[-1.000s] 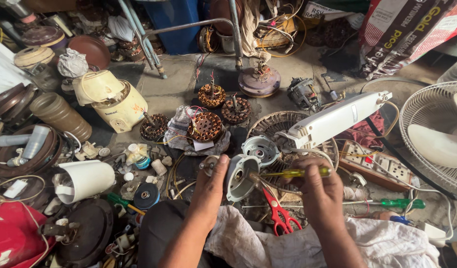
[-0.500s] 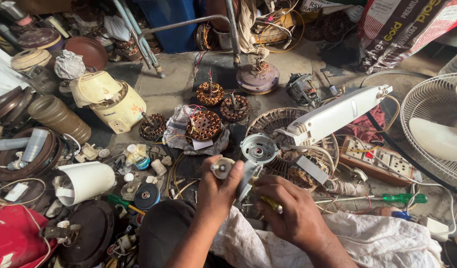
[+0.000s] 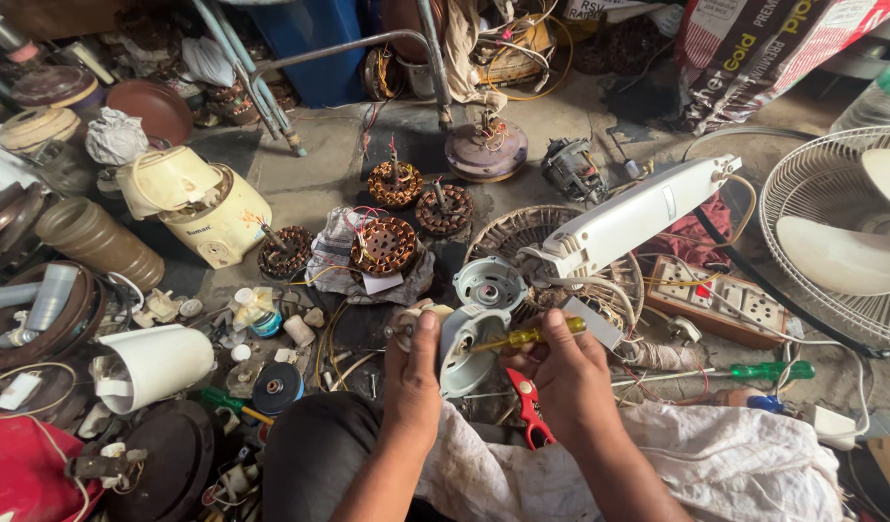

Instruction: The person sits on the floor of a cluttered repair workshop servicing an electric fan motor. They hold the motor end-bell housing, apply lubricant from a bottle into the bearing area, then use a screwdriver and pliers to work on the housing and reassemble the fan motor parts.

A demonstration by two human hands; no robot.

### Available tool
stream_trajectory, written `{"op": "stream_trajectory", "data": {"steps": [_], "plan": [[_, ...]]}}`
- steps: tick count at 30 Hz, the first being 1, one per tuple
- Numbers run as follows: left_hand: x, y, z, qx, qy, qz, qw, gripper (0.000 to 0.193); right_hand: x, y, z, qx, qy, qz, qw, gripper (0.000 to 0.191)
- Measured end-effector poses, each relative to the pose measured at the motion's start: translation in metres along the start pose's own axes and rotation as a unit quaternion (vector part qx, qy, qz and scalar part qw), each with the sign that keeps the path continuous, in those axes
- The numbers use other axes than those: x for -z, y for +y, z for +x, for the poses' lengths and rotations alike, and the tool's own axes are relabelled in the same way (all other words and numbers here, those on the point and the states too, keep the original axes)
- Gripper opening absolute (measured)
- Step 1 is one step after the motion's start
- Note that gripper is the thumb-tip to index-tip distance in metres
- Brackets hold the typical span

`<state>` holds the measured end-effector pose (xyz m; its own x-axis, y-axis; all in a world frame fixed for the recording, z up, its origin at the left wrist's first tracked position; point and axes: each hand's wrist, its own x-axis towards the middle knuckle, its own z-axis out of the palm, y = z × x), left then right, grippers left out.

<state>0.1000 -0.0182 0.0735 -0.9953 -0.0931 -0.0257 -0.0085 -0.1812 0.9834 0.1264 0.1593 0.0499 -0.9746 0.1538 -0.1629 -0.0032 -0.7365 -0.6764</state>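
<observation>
My left hand point(image 3: 412, 377) grips a grey metal motor housing point(image 3: 464, 346) by its left side, with a small cream knob under the thumb. My right hand point(image 3: 561, 367) holds a screwdriver with a yellow handle point(image 3: 522, 337), its tip pointing left into the housing. A second round grey motor cover point(image 3: 490, 282) lies on the floor just beyond. Red-handled pliers point(image 3: 530, 406) lie below my right hand, on the white cloth point(image 3: 715, 464) over my lap.
Copper-wound stators point(image 3: 382, 244) sit ahead on a rag. A long white fan casing point(image 3: 638, 217) rests on a wire guard. A white fan point(image 3: 841, 232) stands at right, a power strip point(image 3: 715, 295) beside it, a cream appliance point(image 3: 198, 203) and a white cup point(image 3: 160, 362) at left.
My right hand came back up with the yellow-handled screwdriver and set its tip into the housing. My left hand shifted its grip on the housing's left side.
</observation>
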Motion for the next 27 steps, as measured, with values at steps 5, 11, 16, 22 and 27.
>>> {"op": "stream_trajectory", "data": {"steps": [5,11,16,22,27], "plan": [[-0.001,0.008,0.004,0.047,0.036,-0.092,0.994,0.054,-0.008,0.021,-0.009,-0.074,0.031,0.068,0.994,0.029],[0.003,0.011,0.015,0.065,0.097,-0.159,0.98,0.057,-0.001,0.031,-0.008,-0.065,-0.044,-0.154,0.985,0.019],[0.005,-0.002,0.014,0.0,0.118,0.065,0.991,0.065,-0.01,0.042,-0.018,-0.019,-0.05,-0.184,0.981,0.013],[0.007,-0.011,0.007,-0.189,0.121,0.047,0.973,0.06,-0.032,0.056,-0.043,-0.106,-0.002,-0.044,0.993,0.019],[0.02,-0.008,0.001,-0.214,0.097,0.091,0.968,0.069,-0.033,0.063,-0.05,-0.177,-0.016,0.031,0.984,0.019]]}}
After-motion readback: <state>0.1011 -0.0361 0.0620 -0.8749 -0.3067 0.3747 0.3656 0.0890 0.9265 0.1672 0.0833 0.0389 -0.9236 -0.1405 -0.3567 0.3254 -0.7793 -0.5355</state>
